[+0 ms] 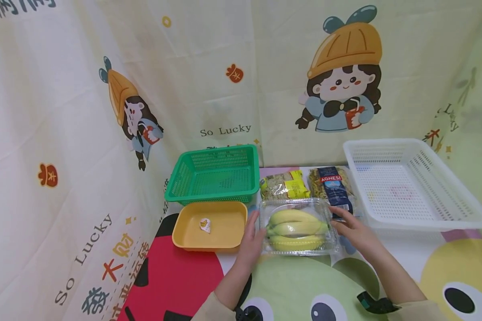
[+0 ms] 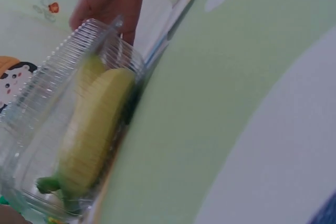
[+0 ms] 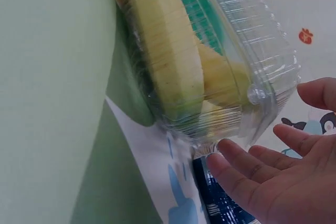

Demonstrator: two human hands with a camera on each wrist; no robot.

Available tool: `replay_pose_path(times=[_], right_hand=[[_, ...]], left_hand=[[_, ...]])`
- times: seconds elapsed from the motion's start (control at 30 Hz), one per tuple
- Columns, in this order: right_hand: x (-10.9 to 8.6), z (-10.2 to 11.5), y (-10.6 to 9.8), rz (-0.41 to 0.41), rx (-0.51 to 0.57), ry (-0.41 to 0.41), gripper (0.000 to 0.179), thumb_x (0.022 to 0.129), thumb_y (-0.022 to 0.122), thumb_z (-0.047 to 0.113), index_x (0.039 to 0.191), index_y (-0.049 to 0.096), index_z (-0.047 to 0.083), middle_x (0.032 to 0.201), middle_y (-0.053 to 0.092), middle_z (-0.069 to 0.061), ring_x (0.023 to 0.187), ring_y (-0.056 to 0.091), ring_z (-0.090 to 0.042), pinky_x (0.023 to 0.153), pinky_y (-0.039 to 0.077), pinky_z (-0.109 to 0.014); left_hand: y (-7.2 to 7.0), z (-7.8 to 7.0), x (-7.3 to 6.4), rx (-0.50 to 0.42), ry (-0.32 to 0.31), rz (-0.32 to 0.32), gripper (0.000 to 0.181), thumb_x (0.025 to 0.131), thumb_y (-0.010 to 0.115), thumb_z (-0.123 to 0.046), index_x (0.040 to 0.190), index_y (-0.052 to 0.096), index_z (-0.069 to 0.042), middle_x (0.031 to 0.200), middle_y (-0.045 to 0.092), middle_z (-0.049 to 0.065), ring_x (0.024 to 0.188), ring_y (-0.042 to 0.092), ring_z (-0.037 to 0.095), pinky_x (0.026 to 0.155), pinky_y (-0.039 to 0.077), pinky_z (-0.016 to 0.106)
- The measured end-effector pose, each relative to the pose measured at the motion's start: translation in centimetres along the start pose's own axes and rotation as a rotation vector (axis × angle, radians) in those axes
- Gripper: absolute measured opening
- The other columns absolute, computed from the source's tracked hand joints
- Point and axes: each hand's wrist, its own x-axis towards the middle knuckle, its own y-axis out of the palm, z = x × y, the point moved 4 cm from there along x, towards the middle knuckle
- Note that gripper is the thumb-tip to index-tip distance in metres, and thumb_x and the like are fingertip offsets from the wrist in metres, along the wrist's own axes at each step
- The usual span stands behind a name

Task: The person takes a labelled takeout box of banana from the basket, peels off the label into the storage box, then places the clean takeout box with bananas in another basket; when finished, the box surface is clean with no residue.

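Observation:
A clear plastic clamshell box (image 1: 298, 249) with several yellow bananas (image 1: 297, 229) inside lies between my two hands, its lid down. My left hand (image 1: 251, 238) is at the left side of the box, fingers fairly straight. Only a sliver of the left hand (image 2: 11, 216) appears in the left wrist view. At the opposite side is my right hand (image 1: 355, 229), with fingers extended and spread. In the right wrist view, the fingertips of the right hand (image 3: 278, 177) are at the box's end, the thumb apart from the other fingers. Whether they press on it I cannot tell.
Behind the box lie a yellow-labelled bag (image 1: 284, 185) and an Agnesi pasta bag (image 1: 331, 185). A green basket (image 1: 213, 196) stands at back left, with a yellow tray (image 1: 225, 243) in front holding a small white piece (image 1: 205, 225). A white basket (image 1: 425, 220) stands right.

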Motion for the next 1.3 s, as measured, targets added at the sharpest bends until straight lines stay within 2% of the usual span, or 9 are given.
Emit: replay_pose_path(times=[0.1,0.2,0.33,0.63,1.0,1.3], right_hand=[[0.1,-0.3,0.4,-0.004,-0.004,0.000,0.067,0.103,0.048,0.042,0.159,0.017,0.021,0.163,0.015,-0.023,0.139,0.034,-0.053,0.104,0.036,-0.070],[0.3,-0.6,0.8,0.009,0.009,-0.008,0.069,0.103,0.048,0.041,0.160,0.013,0.025,0.164,0.009,-0.024,0.141,0.028,-0.054,0.105,0.034,-0.071],[0.5,-0.7,1.2,0.011,0.028,-0.052,0.069,0.104,0.047,0.037,0.161,0.010,0.022,0.164,0.005,-0.025,0.140,0.028,-0.057,0.106,0.032,-0.071],[0.3,-1.0,1.6,0.011,0.006,-0.083,0.068,0.105,0.045,0.033,0.161,0.007,0.020,0.163,0.004,-0.029,0.137,0.031,-0.059,0.104,0.035,-0.072],[0.3,-1.6,1.6,-0.011,-0.022,-0.090,0.070,0.104,0.049,0.034,0.160,0.010,0.023,0.163,0.006,-0.028,0.135,0.035,-0.058,0.101,0.041,-0.068],[0.3,-1.2,1.3,-0.032,-0.064,-0.103,0.069,0.103,0.050,0.034,0.160,0.012,0.024,0.161,0.013,-0.030,0.130,0.044,-0.055,0.095,0.048,-0.064]], left_hand=[[0.5,0.7,0.3,-0.014,-0.016,0.004,0.062,0.102,0.048,-0.020,0.158,0.023,-0.025,0.167,0.013,0.004,0.154,0.007,0.031,0.122,0.009,0.059],[0.8,1.2,0.6,-0.040,-0.003,0.006,0.065,0.101,0.047,-0.018,0.160,0.018,-0.022,0.167,0.011,0.005,0.154,0.006,0.030,0.123,0.007,0.058],[0.8,1.6,0.8,-0.083,0.022,0.011,0.066,0.101,0.046,-0.015,0.160,0.016,-0.018,0.167,0.011,0.006,0.155,0.005,0.030,0.124,0.007,0.055],[1.1,2.5,0.8,-0.188,-0.006,0.026,0.068,0.103,0.045,-0.014,0.160,0.009,-0.015,0.168,0.008,0.007,0.155,0.004,0.029,0.125,0.006,0.047],[1.2,2.4,0.7,-0.201,-0.041,0.034,0.069,0.101,0.048,-0.018,0.160,0.011,-0.013,0.167,0.009,0.008,0.155,0.004,0.028,0.125,0.007,0.047],[1.3,2.2,0.9,-0.187,-0.072,0.019,0.067,0.101,0.047,-0.019,0.160,0.014,-0.016,0.167,0.012,0.007,0.154,0.006,0.029,0.125,0.008,0.048]])
